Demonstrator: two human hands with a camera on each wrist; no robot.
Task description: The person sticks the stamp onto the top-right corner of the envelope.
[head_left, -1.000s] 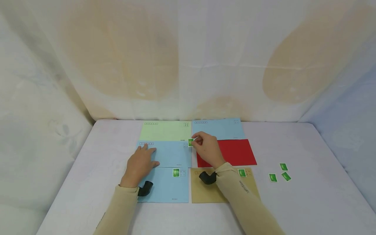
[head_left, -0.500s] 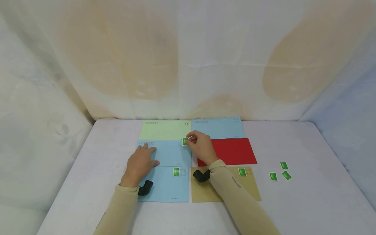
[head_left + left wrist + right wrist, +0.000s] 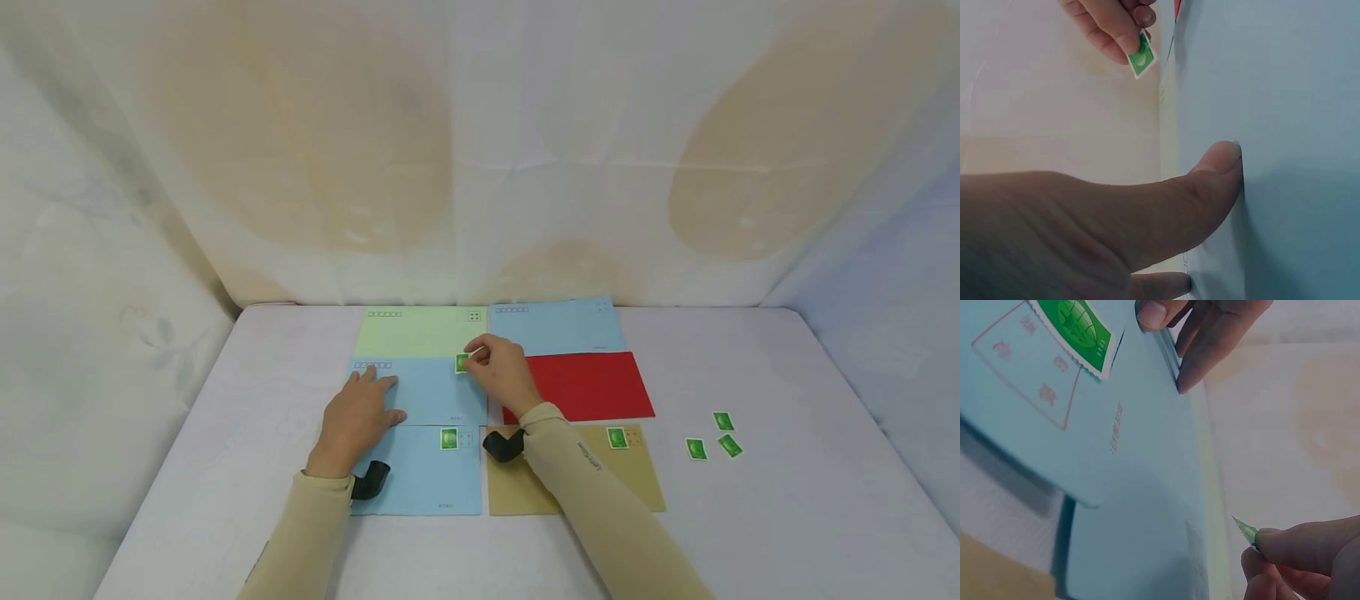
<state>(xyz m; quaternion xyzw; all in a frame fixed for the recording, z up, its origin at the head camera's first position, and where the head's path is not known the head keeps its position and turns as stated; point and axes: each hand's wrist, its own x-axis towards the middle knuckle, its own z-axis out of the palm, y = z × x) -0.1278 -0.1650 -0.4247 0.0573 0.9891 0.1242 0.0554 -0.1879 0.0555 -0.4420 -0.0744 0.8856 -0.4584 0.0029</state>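
Observation:
Between thumb and fingertips my right hand [image 3: 502, 368] pinches a small green stamp [image 3: 462, 363], held above the upper right corner of the middle-left blue envelope [image 3: 435, 400]. The same stamp [image 3: 1247, 531] shows in the right wrist view, apart from the paper. My left hand [image 3: 356, 423] lies with spread fingers on that envelope's left part; in the left wrist view its thumb [image 3: 1210, 181] touches the paper. Below it, another blue envelope [image 3: 420, 483] bears a green stamp [image 3: 448, 439] beside its printed box.
A light green envelope [image 3: 420, 333] and a blue one [image 3: 555, 327] lie at the back. A red envelope [image 3: 592, 385] and a brown one [image 3: 600, 487], which bears a stamp [image 3: 617, 437], lie to the right. Further right are three loose stamps [image 3: 696, 449].
My right hand has moved left with the stamp, from the gap beside the red envelope to over the middle-left blue envelope. The left hand has stayed in place.

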